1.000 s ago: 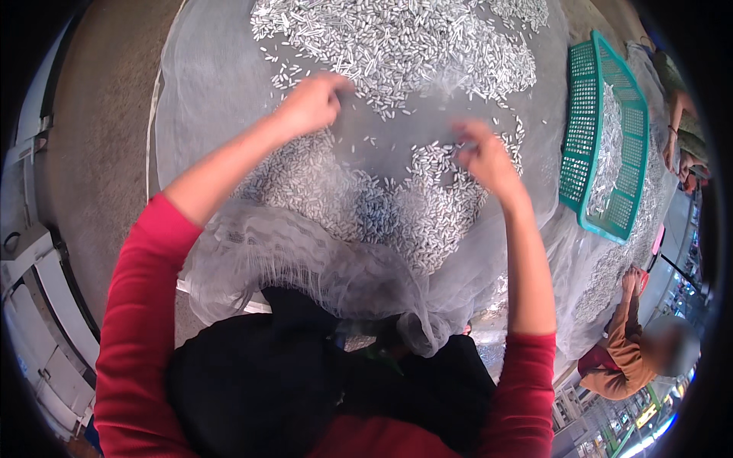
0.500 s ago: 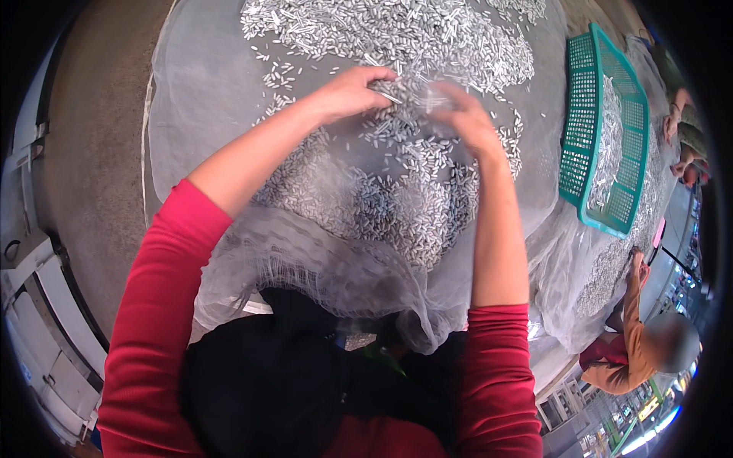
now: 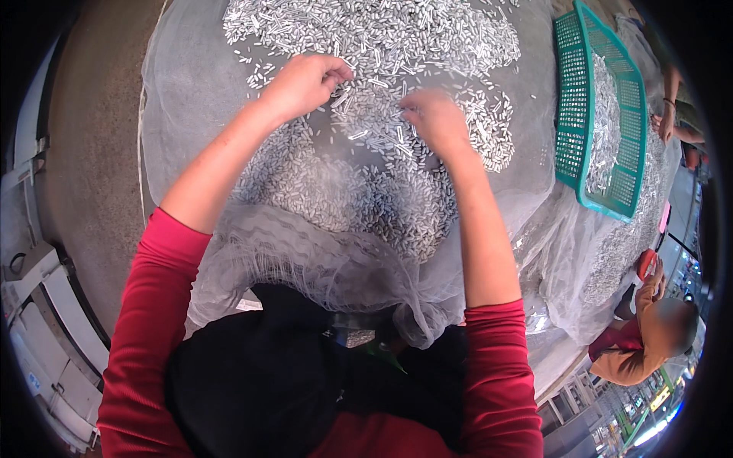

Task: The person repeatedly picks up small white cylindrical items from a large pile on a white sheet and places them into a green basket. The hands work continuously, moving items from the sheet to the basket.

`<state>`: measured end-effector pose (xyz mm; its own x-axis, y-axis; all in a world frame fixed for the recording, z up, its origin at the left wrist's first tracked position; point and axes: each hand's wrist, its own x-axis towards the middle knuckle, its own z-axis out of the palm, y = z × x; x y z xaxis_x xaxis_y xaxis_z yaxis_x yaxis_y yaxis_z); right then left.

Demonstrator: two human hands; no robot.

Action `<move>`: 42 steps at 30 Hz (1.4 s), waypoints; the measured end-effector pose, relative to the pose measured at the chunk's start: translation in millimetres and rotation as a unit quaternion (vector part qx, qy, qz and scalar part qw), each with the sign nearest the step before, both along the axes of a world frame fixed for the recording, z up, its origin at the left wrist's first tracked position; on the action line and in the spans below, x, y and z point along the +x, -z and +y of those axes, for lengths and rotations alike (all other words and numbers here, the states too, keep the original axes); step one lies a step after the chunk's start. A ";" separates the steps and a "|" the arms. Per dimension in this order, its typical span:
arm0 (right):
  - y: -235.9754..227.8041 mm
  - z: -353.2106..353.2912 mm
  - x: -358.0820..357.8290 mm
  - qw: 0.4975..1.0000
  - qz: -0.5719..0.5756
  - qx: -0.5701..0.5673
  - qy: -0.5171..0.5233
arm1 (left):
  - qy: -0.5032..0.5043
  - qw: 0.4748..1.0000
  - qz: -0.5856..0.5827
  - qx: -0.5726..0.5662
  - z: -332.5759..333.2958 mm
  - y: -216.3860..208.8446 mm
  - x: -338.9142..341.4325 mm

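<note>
Small, pale metallic rod-like pieces [image 3: 366, 38] lie in heaps over a grey mesh cloth [image 3: 187, 107]. My left hand [image 3: 309, 82] is over the left of the middle heap, its fingers curled in toward the thumb; whatever they hold is hidden. Facing it across loose pieces, my right hand [image 3: 439, 122] is bent inward and slightly blurred, its fingertips close to the pieces. Between the two hands, some longer pieces [image 3: 359, 136] lie among the short ones. Nearer me, a denser heap [image 3: 405, 217] rests against the bunched mesh.
To the right stands a green plastic basket [image 3: 635, 153] with similar pieces inside. Beyond it, more mesh holds another spread of pieces [image 3: 611, 263]. A co-worker in an orange-brown top [image 3: 634, 355] sits at lower right; another person's hands [image 3: 666, 120] show at the upper right.
My left hand has moved left and slightly up, its fingers more curled. The right hand has come lower and is less blurred. Pieces between them have shifted; the whole view has moved slightly.
</note>
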<state>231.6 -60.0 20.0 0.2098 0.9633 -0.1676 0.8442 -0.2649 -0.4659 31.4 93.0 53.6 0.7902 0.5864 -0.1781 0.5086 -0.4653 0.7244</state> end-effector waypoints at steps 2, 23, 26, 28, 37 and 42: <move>7.6 3.5 -15.6 0.997 -0.053 0.019 -0.047 | -0.018 0.999 0.022 0.018 -2.8 3.6 -3.4; -1.3 -38.6 17.8 0.631 0.732 0.005 0.256 | -0.127 0.826 -0.120 -0.536 12.4 34.0 -3.4; -1.8 -26.0 13.7 0.679 0.676 0.008 0.286 | -0.115 0.840 -0.123 -0.515 14.0 38.2 19.1; 3.5 -5.6 10.8 0.815 0.507 -0.037 0.278 | -0.083 0.922 -0.032 -0.376 12.2 44.0 41.8; 28.4 47.0 -6.8 0.970 0.032 -0.082 0.225 | 0.079 0.989 -0.005 0.123 -4.3 59.4 85.0; 16.8 24.5 8.7 0.823 0.473 -0.001 0.314 | -0.064 0.948 -0.095 -0.297 32.3 39.4 53.4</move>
<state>240.3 -35.5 3.2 0.4400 0.7146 -0.5439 -0.1999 -0.5125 -0.8351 84.9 125.3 14.2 0.7697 0.5204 -0.3697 0.3683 0.1110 0.9230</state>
